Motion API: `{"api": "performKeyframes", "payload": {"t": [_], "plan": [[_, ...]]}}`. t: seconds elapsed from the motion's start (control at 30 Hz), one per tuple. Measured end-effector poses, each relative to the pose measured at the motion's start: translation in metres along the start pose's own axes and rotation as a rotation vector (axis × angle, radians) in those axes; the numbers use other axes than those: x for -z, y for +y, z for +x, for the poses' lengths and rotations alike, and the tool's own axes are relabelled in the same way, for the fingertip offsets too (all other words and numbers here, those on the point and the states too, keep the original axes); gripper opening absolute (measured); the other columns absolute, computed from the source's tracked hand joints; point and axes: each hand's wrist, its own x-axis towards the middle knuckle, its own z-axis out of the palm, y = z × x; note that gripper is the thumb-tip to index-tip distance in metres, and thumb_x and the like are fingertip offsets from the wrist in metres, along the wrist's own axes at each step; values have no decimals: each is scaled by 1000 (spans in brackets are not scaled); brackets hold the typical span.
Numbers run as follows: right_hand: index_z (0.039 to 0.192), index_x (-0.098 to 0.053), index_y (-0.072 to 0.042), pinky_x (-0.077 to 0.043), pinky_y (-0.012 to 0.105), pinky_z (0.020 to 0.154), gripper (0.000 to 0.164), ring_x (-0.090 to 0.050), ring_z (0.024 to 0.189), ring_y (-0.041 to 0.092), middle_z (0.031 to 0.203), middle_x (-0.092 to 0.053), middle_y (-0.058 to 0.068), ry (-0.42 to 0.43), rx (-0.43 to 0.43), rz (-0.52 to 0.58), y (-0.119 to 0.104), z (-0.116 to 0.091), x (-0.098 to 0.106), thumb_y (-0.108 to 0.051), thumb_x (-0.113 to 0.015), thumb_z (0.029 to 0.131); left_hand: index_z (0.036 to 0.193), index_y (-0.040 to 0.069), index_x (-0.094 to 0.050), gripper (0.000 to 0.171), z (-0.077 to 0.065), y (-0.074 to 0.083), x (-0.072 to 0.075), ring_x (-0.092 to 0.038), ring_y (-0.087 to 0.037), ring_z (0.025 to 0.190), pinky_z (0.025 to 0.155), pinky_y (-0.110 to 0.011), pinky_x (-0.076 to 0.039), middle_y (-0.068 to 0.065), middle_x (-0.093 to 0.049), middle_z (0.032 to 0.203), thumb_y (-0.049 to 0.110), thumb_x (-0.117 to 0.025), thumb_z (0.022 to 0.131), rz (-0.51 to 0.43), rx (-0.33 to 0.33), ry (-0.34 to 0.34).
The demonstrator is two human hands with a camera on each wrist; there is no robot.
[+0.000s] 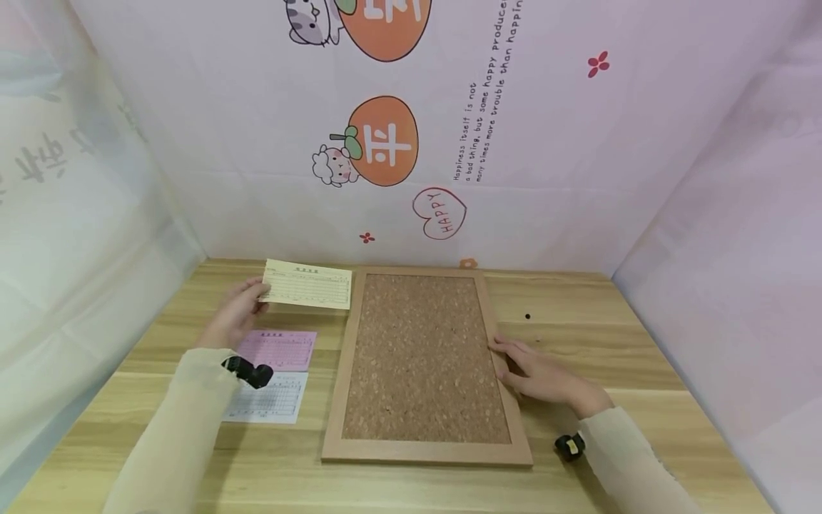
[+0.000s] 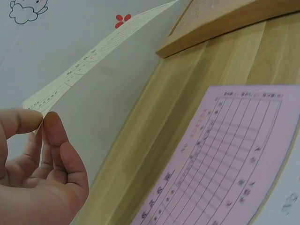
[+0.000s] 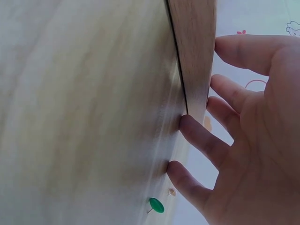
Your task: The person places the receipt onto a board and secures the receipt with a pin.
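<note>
My left hand (image 1: 232, 314) pinches the left end of a yellow printed form slip (image 1: 308, 285) between thumb and fingers. In the left wrist view the slip (image 2: 93, 61) is held up at a slant, clear of the table. A cork board (image 1: 424, 357) with a light wooden frame lies in the middle, and the slip's right end comes up to its far left corner. On the board's right side, my right hand (image 1: 546, 375) rests its spread fingers against the frame (image 3: 194, 51), with fingertips along the frame's edge and the tabletop.
A pink form slip (image 1: 282, 350) and a white form slip (image 1: 270, 400) lie left of the board, partly behind the left forearm. Right of the board are a small dark dot (image 1: 528, 316) and a green thumbtack (image 3: 156, 205). Printed cloth (image 1: 546, 214) surrounds the wooden table (image 1: 411, 492).
</note>
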Motion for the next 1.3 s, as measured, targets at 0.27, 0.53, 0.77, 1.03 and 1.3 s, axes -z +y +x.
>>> {"api": "performKeyframes", "payload": {"t": [0.27,0.53,0.77,1.03,1.3], "plan": [[155,-35,-8,-34,65,104,61,-28,141,48,160,-25,20,-14,-7,33,2,0,1,-38,-51,105,118,12,-52,13,1,-4,-17,-47,-7,90,89,-23,-41,5,-50,106,14,-50,105,-83,40,-27],[156,-35,-9,-34,65,104,61,-29,142,47,160,-25,20,-14,-11,34,2,1,0,-38,-52,105,117,10,-55,13,3,-7,-33,-49,-7,86,79,-20,-42,6,-57,101,12,-51,105,-145,35,-63],[154,-37,-5,-33,65,104,60,-29,141,48,158,-27,23,-3,15,43,1,0,2,-34,-54,104,120,10,-54,15,3,-11,-45,-49,-7,85,80,-21,-41,5,-57,102,11,-49,106,-156,33,-82],[148,-45,0,-36,62,104,53,-38,136,47,150,-38,25,30,46,27,1,7,5,-28,-57,103,123,7,-49,18,4,-15,-58,-48,-7,84,81,-22,-40,4,-52,102,8,-47,106,-139,21,-115],[144,-49,-1,-38,60,104,49,-44,132,45,146,-43,24,32,55,-7,1,11,7,-26,-58,103,127,4,-48,23,6,-20,-70,-49,-6,83,83,-24,-41,4,-52,101,6,-45,105,-118,15,-139]]}}
